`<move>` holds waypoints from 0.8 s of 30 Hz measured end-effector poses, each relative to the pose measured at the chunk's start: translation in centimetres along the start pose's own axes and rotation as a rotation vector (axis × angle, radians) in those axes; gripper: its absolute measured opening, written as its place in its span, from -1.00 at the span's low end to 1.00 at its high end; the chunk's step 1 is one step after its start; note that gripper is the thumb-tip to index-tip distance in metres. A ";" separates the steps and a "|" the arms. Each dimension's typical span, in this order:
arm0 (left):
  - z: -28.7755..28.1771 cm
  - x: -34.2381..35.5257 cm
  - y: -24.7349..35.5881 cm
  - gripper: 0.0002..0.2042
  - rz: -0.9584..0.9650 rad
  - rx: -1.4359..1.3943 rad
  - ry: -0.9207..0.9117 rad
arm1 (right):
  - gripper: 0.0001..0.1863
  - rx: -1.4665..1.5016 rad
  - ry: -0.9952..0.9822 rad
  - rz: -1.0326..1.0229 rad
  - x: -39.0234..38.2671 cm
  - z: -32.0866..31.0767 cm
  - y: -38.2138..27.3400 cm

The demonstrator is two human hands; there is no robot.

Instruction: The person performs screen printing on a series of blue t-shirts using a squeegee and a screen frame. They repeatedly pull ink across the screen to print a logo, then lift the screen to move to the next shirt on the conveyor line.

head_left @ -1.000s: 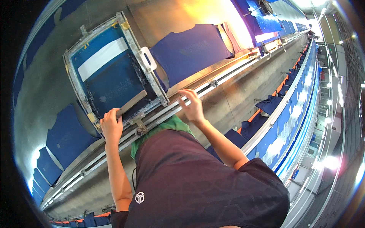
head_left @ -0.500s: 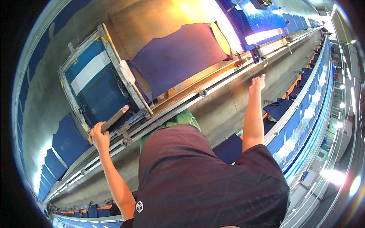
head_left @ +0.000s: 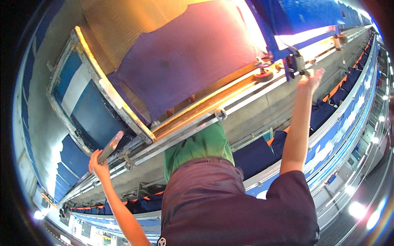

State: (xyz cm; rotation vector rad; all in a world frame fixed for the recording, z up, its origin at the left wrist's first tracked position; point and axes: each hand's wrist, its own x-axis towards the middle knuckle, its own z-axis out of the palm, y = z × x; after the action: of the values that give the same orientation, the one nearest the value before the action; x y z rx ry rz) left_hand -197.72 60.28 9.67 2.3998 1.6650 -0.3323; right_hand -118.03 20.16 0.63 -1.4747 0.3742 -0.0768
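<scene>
My left hand [head_left: 99,164] is closed round one end of a squeegee [head_left: 111,146], a worn bar with a pale, pinkish far end. The squeegee slants over the near corner of a screen-printing frame [head_left: 115,100], whose blue mesh carries a white band. Right of the frame, a dark purplish fabric panel [head_left: 176,61] lies flat on the long table, lit by an orange glow. At the right my right hand [head_left: 312,80] reaches out, fingers apart and slightly blurred, beside a dark bracket [head_left: 296,61] on a blue heater cart [head_left: 312,16]. Whether it touches the bracket I cannot tell.
A metal rail [head_left: 184,131] runs along the table's near edge, with a round stop [head_left: 221,113] on it. The cart's red-rimmed wheel [head_left: 263,76] rests by the rail. Behind me stands another long table [head_left: 328,143] with blue panels; dark cloths [head_left: 254,158] hang along it.
My view has shifted to the right, and the heater cart appears nearer. My right hand has come up beside its bracket. The squeegee stays in my left hand, by the frame's near corner.
</scene>
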 end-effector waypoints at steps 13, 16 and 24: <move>0.2 0.1 1.3 -0.60 -0.006 -0.011 -0.055 | -0.88 -0.528 -0.053 0.600 -18.9 -25.5 21.1; 0.0 1.2 0.0 -0.60 0.015 -0.045 -0.064 | -0.72 -0.564 -0.009 0.872 -30.3 -25.7 25.1; 0.0 -1.7 -0.9 -0.64 -0.083 -0.038 -0.090 | -0.75 -0.961 -0.856 0.672 -40.6 -39.6 34.8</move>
State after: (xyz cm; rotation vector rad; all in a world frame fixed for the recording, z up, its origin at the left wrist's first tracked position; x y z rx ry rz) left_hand -199.16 59.08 10.11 2.2585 1.7187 -0.4119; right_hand -173.94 -2.79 -27.36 -2.0432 0.1679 1.3954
